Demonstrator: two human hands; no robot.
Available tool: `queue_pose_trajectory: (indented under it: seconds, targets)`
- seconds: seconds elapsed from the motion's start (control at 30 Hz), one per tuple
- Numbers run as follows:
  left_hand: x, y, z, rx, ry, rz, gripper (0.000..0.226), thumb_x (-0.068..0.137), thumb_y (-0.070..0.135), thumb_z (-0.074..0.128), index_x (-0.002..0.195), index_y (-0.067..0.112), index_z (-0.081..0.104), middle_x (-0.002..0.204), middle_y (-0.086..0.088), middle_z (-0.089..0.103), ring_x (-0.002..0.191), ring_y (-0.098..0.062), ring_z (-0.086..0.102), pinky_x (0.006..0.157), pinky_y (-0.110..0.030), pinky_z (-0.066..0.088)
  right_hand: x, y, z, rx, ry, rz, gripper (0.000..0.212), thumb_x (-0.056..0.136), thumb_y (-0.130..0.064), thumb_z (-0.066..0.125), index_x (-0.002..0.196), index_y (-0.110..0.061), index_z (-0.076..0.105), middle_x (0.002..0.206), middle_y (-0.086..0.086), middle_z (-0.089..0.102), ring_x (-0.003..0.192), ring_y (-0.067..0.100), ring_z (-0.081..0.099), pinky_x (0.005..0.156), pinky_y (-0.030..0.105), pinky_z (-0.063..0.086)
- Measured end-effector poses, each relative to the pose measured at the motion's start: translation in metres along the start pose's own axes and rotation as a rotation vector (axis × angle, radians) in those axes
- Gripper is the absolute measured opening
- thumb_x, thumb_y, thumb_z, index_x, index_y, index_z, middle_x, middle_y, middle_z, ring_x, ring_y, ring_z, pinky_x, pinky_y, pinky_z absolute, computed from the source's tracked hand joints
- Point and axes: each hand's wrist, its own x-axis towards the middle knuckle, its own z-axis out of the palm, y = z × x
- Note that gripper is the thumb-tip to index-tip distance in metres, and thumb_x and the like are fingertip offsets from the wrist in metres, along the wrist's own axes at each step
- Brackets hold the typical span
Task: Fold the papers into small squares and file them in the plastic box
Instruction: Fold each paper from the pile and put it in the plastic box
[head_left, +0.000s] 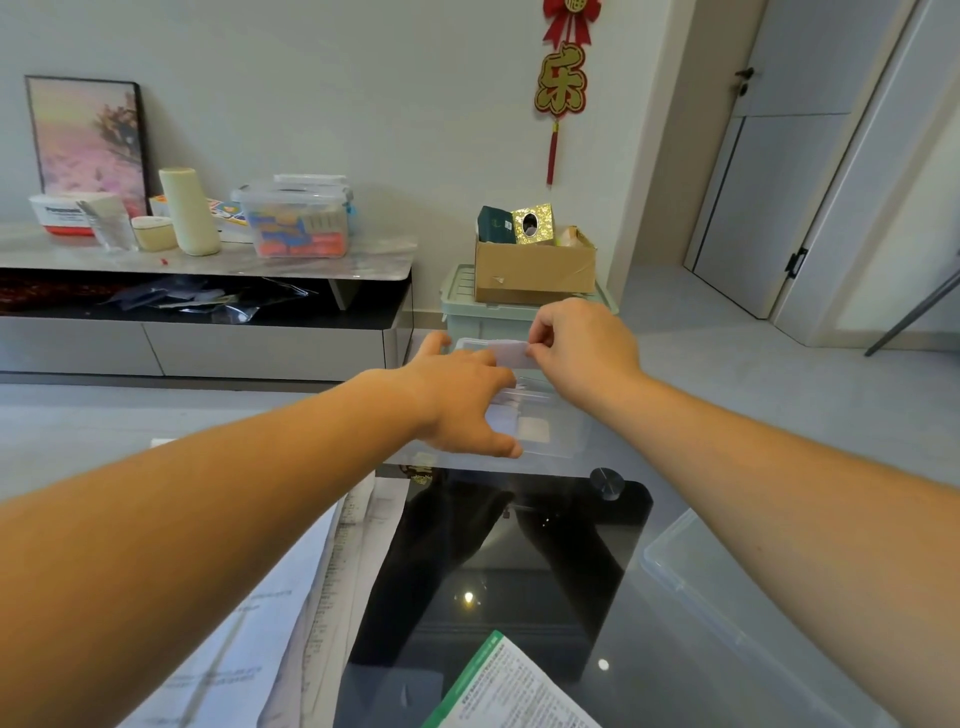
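Observation:
A clear plastic box (563, 431) stands at the far edge of the glass table. Folded white squares (535, 430) lie inside it. My right hand (584, 345) pinches a small folded white paper (511, 353) above the box's far side. My left hand (457, 402) reaches into the box, fingers spread over the papers, thumb resting on its near rim. Unfolded printed sheets (270, 613) lie on the table at the left. Another sheet with a green edge (511, 691) sits at the bottom centre.
A clear plastic lid (737, 618) lies at the right of the dark glass table (498, 561). A round dark knob (607, 482) sits near the box. Beyond the table are a green bin with a cardboard box (535, 270) on it and a low cabinet (197, 291).

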Motion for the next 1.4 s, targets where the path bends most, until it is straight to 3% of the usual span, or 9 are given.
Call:
queue_pose_trajectory:
  seconds: [0.2, 0.3, 0.47, 0.67, 0.8, 0.97, 1.13, 1.27, 1.4]
  targets:
    - [0.002, 0.000, -0.007, 0.022, -0.051, 0.036, 0.079, 0.089, 0.076, 0.041, 0.151, 0.027, 0.035, 0.154, -0.003, 0.037, 0.145, -0.026, 0.034, 0.120, -0.059, -0.015, 0.001, -0.001, 0.001, -0.008, -0.012, -0.004, 0.010, 0.094, -0.026, 0.065, 0.085, -0.030, 0.065, 0.094, -0.005, 0.068, 0.087, 0.019, 0.061, 0.065, 0.029, 0.045]
    - [0.002, -0.001, -0.007, -0.002, -0.049, 0.042, 0.075, 0.089, 0.074, 0.045, 0.147, 0.028, 0.038, 0.149, -0.004, 0.040, 0.140, -0.026, 0.039, 0.122, -0.058, -0.005, 0.002, -0.001, 0.001, -0.015, -0.041, -0.008, 0.007, 0.094, -0.026, 0.065, 0.089, -0.028, 0.068, 0.093, -0.004, 0.069, 0.085, 0.018, 0.062, 0.067, 0.031, 0.051]
    - [0.002, -0.002, -0.003, -0.035, -0.023, 0.057, 0.073, 0.089, 0.073, 0.047, 0.145, 0.026, 0.041, 0.150, -0.001, 0.039, 0.137, -0.023, 0.040, 0.123, -0.054, 0.005, 0.000, 0.002, 0.002, 0.030, 0.033, 0.006, 0.009, 0.094, -0.026, 0.064, 0.086, -0.027, 0.067, 0.092, -0.006, 0.065, 0.084, 0.016, 0.059, 0.063, 0.028, 0.042]
    - [0.003, -0.002, -0.003, -0.024, -0.009, 0.039, 0.072, 0.088, 0.073, 0.048, 0.143, 0.027, 0.042, 0.139, 0.001, 0.051, 0.131, -0.022, 0.043, 0.118, -0.051, 0.013, 0.004, -0.001, 0.000, -0.018, -0.088, -0.030, 0.007, 0.092, -0.027, 0.069, 0.086, -0.028, 0.069, 0.090, -0.005, 0.069, 0.085, 0.019, 0.064, 0.071, 0.034, 0.056]
    - [0.000, -0.002, 0.001, -0.023, 0.053, 0.039, 0.071, 0.088, 0.072, 0.049, 0.143, 0.028, 0.044, 0.143, 0.002, 0.049, 0.135, -0.021, 0.038, 0.118, -0.051, 0.014, 0.007, -0.002, -0.002, -0.009, -0.180, -0.082, 0.011, 0.092, -0.020, 0.069, 0.087, -0.027, 0.075, 0.094, -0.003, 0.073, 0.087, 0.019, 0.065, 0.079, 0.038, 0.058]
    - [-0.003, -0.002, 0.007, -0.021, 0.133, 0.034, 0.073, 0.086, 0.073, 0.053, 0.145, 0.031, 0.041, 0.147, -0.001, 0.037, 0.139, -0.024, 0.029, 0.118, -0.050, 0.017, 0.008, -0.001, -0.004, 0.063, -0.266, -0.144, 0.024, 0.096, -0.009, 0.062, 0.116, -0.015, 0.073, 0.112, 0.003, 0.073, 0.100, 0.019, 0.067, 0.093, 0.035, 0.054]
    - [-0.003, -0.002, 0.008, -0.050, 0.117, 0.036, 0.085, 0.085, 0.072, 0.056, 0.153, 0.028, 0.028, 0.158, -0.002, 0.029, 0.146, -0.025, 0.026, 0.122, -0.051, 0.013, 0.000, 0.011, -0.004, 0.230, -0.249, -0.120, 0.035, 0.098, -0.002, 0.045, 0.121, -0.015, 0.068, 0.111, 0.000, 0.071, 0.100, 0.015, 0.066, 0.089, 0.029, 0.051]
    - [0.000, -0.001, 0.004, -0.102, 0.061, 0.028, 0.091, 0.084, 0.069, 0.059, 0.155, 0.027, 0.022, 0.151, -0.002, 0.044, 0.141, -0.026, 0.037, 0.123, -0.054, 0.013, -0.006, 0.011, -0.001, 0.163, -0.363, -0.170, 0.035, 0.096, -0.008, 0.041, 0.118, -0.019, 0.065, 0.109, -0.003, 0.066, 0.105, 0.019, 0.060, 0.090, 0.035, 0.048]
    - [-0.002, -0.001, -0.002, -0.079, 0.029, 0.022, 0.093, 0.085, 0.068, 0.060, 0.157, 0.029, 0.016, 0.156, -0.001, 0.040, 0.146, -0.026, 0.032, 0.123, -0.059, 0.006, -0.011, 0.011, -0.004, 0.176, -0.340, -0.142, 0.035, 0.100, -0.017, 0.038, 0.129, -0.020, 0.057, 0.124, 0.002, 0.064, 0.111, 0.020, 0.057, 0.094, 0.039, 0.048]
